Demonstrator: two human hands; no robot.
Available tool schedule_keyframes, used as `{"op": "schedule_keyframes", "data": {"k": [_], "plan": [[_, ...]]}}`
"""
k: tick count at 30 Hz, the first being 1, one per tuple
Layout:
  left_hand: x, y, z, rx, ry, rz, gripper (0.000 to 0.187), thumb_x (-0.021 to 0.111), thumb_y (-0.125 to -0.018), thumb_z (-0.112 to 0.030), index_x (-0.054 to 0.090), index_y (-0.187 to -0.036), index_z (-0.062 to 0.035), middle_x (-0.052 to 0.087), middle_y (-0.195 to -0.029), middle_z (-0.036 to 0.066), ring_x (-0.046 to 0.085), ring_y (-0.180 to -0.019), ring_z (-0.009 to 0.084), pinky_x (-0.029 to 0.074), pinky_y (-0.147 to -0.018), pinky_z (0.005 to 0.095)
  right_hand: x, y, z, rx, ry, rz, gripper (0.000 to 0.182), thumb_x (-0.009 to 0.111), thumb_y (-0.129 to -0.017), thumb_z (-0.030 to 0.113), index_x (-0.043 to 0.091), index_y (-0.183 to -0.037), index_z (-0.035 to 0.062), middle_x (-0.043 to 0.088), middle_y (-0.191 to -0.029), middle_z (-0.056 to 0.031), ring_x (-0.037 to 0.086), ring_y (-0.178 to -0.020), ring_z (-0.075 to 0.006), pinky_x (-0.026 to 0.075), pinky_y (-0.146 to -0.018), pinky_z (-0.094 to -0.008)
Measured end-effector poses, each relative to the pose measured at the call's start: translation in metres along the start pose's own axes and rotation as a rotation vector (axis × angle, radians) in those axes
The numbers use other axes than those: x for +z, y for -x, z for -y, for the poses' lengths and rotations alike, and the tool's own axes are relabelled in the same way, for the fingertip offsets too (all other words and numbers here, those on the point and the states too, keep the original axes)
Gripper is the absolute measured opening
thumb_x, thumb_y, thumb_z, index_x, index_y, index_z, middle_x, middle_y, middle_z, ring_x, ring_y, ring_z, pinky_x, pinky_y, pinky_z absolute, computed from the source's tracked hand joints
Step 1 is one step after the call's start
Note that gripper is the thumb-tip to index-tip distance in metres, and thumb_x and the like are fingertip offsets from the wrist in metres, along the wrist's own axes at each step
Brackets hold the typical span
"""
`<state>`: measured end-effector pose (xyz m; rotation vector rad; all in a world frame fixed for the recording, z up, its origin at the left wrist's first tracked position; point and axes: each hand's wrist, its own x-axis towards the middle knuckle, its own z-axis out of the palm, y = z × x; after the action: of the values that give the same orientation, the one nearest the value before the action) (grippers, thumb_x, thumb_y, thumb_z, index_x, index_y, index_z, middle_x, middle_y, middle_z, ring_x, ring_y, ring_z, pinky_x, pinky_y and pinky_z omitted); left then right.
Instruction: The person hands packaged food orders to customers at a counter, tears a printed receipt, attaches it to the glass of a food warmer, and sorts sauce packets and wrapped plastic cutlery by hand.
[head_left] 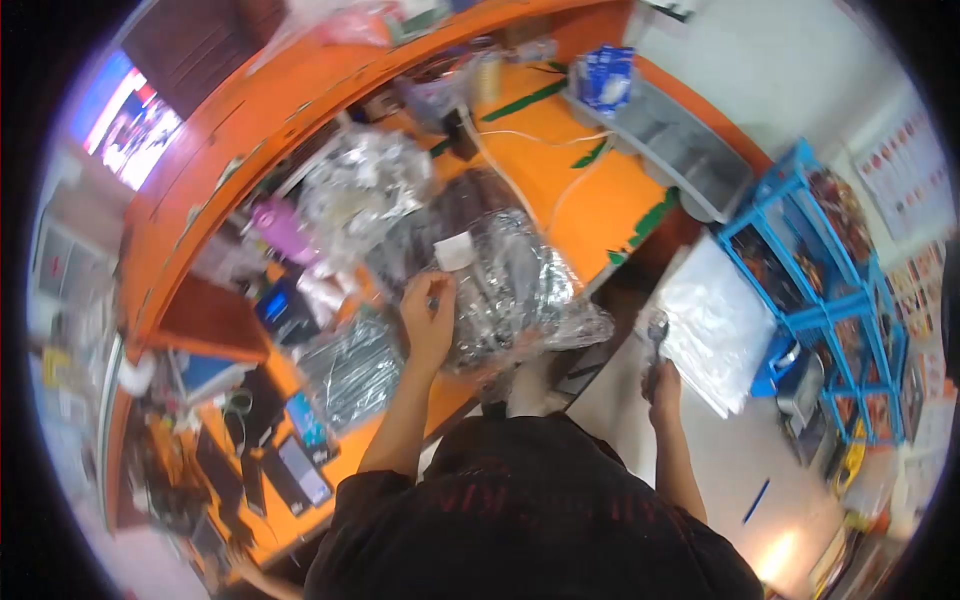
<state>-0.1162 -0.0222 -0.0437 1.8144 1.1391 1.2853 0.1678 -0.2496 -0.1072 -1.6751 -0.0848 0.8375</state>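
My left hand (428, 310) is over a dark bundle in clear plastic wrap (510, 275) on the orange counter. Its fingers are curled together, and what they hold, if anything, is hard to make out. A small white paper slip (455, 252) lies against the fingertips, on top of the wrap. Low at my right side, my right hand (663, 385) grips a dark tool with a shiny rounded end (657, 328); blur hides its exact kind. Beside that tool is a stack of white plastic bags (712, 325).
Clear plastic packages (365, 185) and a flat dark wrapped pack (350, 368) crowd the counter's left. Blue stacked baskets (815, 285) stand right, with a grey divided tray (670, 130) behind. Phone boxes (297, 473) lie lower left, near another person's arm (255, 572).
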Motion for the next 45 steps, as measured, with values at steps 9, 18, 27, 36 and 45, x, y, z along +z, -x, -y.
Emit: {"op": "schedule_keyframes", "data": {"k": [9,18,27,36,45], "plan": [[0.071,0.024,0.001,0.554,-0.648,0.773,0.059,0.066,-0.063,-0.028,0.048,-0.116,-0.0093,0.036,-0.126,0.013,0.028,-0.119,0.0340,0.020,-0.096,0.0478,0.052,-0.003,0.023,-0.178,-0.080,0.025,0.026,0.045,-0.081,0.008,0.035,-0.105,0.0021,0.045,-0.072,-0.0056,0.042,-0.050,-0.0117,0.035,-0.042,-0.0233],[0.096,0.006,-0.034,-0.103,0.169,0.725,0.055,0.062,-0.070,-0.017,0.043,-0.121,-0.0092,0.038,-0.126,0.015,0.034,-0.119,0.0261,0.029,-0.095,0.0379,0.097,-0.017,0.096,-0.144,-0.149,0.503,0.022,0.045,-0.081,0.003,0.041,-0.102,0.0071,0.049,-0.080,-0.0023,0.046,-0.063,-0.0085,0.039,-0.053,-0.0218],[-0.011,-0.040,-0.031,-0.547,0.428,-0.202,0.012,0.058,-0.080,-0.016,0.055,-0.081,-0.0048,0.048,-0.063,-0.001,0.044,-0.055,0.0073,0.033,-0.050,0.0210,0.144,-0.010,0.068,-0.565,0.493,0.681,0.026,0.057,-0.073,0.008,0.052,-0.099,0.0044,0.051,-0.097,-0.0083,0.049,-0.090,-0.0164,0.040,-0.074,-0.0294],[0.027,0.020,-0.014,-0.125,-0.538,0.645,0.033,0.066,-0.068,-0.022,0.055,-0.096,-0.0085,0.058,-0.087,0.012,0.058,-0.081,0.0257,0.045,-0.069,0.0362,0.135,-0.029,0.088,-1.000,1.306,0.071,0.016,0.061,-0.064,0.009,0.059,-0.079,0.0057,0.053,-0.084,-0.0088,0.045,-0.088,-0.0308,0.037,-0.076,-0.0393],[0.008,0.011,-0.018,0.248,-0.524,0.641,0.034,0.069,-0.063,-0.026,0.057,-0.088,-0.0062,0.055,-0.085,0.008,0.057,-0.079,0.0269,0.045,-0.067,0.0374,0.132,-0.013,0.084,-1.019,0.517,0.060,0.005,0.057,-0.071,0.005,0.055,-0.075,0.0021,0.053,-0.074,-0.0130,0.049,-0.075,-0.0300,0.039,-0.068,-0.0365]]}}
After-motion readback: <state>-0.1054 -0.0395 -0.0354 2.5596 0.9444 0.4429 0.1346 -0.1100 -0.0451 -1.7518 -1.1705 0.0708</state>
